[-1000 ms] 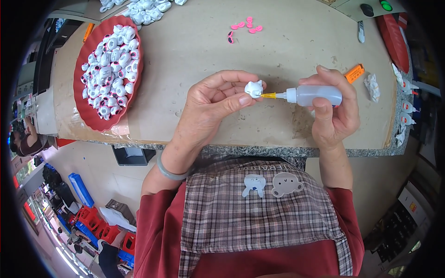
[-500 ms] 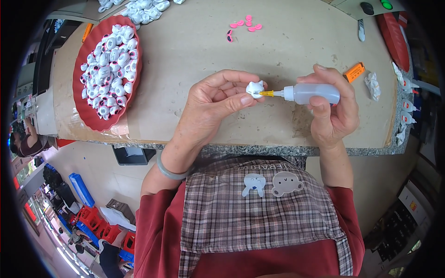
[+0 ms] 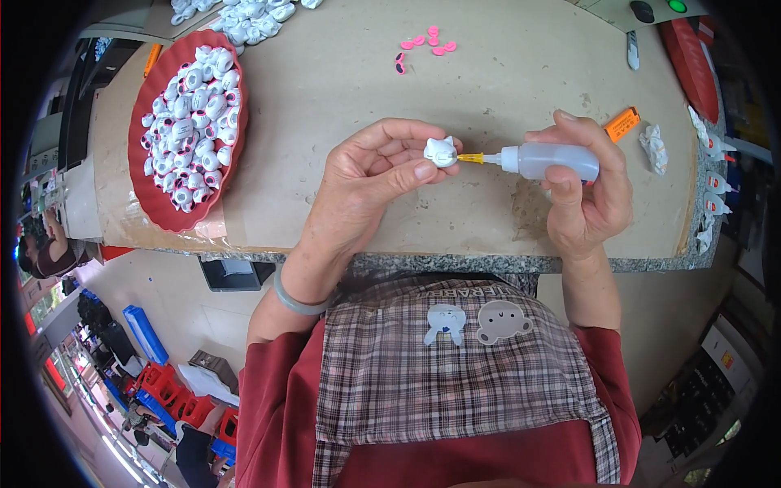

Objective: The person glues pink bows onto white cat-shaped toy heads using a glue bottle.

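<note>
Between the thumb and fingers of my left hand point(image 3: 376, 172) is a small white cat-head figure point(image 3: 440, 152) with pointed ears. My right hand point(image 3: 592, 185) is closed round a translucent squeeze bottle point(image 3: 556, 162), held level with its nozzle pointing left. The bottle's yellow needle tip point(image 3: 471, 159) meets the right side of the figure, or comes very near it; I cannot tell which. Beyond my hands, several small pink pieces point(image 3: 434, 41) lie on the table, with pink-and-black glasses-like pieces point(image 3: 399, 63) beside them.
On the left stands a red scalloped bowl point(image 3: 140, 175) heaped with white figures point(image 3: 195, 114). More white pieces point(image 3: 254, 20) lie behind it. An orange box-like piece point(image 3: 622, 124), crumpled tissue point(image 3: 653, 149) and small glue bottles point(image 3: 717, 182) are on the right. The stone table edge point(image 3: 455, 264) runs before me.
The white figure has moved slightly left in my left hand and turned, showing more of its face side. The bottle has stayed nearly in place, its tip now at the figure's right edge.
</note>
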Available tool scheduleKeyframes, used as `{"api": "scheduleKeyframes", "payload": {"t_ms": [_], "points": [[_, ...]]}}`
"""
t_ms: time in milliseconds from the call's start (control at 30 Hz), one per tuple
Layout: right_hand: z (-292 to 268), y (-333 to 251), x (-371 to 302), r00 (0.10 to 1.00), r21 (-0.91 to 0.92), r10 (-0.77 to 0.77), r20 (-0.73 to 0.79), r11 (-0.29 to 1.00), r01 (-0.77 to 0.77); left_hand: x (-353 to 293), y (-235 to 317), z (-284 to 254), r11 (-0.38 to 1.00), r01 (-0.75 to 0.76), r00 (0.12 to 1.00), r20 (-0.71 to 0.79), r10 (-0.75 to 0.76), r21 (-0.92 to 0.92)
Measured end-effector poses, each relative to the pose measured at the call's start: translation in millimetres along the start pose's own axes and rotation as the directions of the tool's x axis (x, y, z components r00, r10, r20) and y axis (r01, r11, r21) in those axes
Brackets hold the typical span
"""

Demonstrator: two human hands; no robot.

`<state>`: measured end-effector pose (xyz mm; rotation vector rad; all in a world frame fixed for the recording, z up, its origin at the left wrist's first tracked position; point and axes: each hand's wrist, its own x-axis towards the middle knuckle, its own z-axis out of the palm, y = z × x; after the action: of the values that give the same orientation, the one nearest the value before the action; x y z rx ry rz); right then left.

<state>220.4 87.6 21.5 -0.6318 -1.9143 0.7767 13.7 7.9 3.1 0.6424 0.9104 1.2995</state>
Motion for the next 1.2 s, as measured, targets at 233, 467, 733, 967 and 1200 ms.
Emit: {"api": "scheduleKeyframes", "payload": {"t_ms": [233,467,733,967,1200], "points": [[1.1,0.5,0.2,1.0,0.009,0.002,-0.001,1.0,-0.002,0.6,-0.7,-0.6,1.0,0.002,1.0,-0.001,-0.002,0.009],[3.4,5.1,3.1,0.996,-0.026,-0.088,-0.009,0.996,0.087,0.6,0.2,-0.7,1.0,0.002,1.0,-0.004,-0.002,0.01],[4.3,4.1,5.0,0.994,-0.028,-0.106,0.012,0.994,0.106,1.5,-0.2,0.0,1.0,-0.005,1.0,-0.008,0.005,0.008],[5.7,3.7,-0.1,0.999,0.009,-0.037,-0.021,0.999,0.037,2.0,-0.6,-0.7,1.0,0.019,1.0,0.012,-0.019,0.012],[-0.6,2.3,-1.7,0.997,0.048,0.052,-0.061,0.998,-0.049,2.6,1.5,-0.2,0.998,0.034,0.999,0.037,-0.032,-0.048]]}}
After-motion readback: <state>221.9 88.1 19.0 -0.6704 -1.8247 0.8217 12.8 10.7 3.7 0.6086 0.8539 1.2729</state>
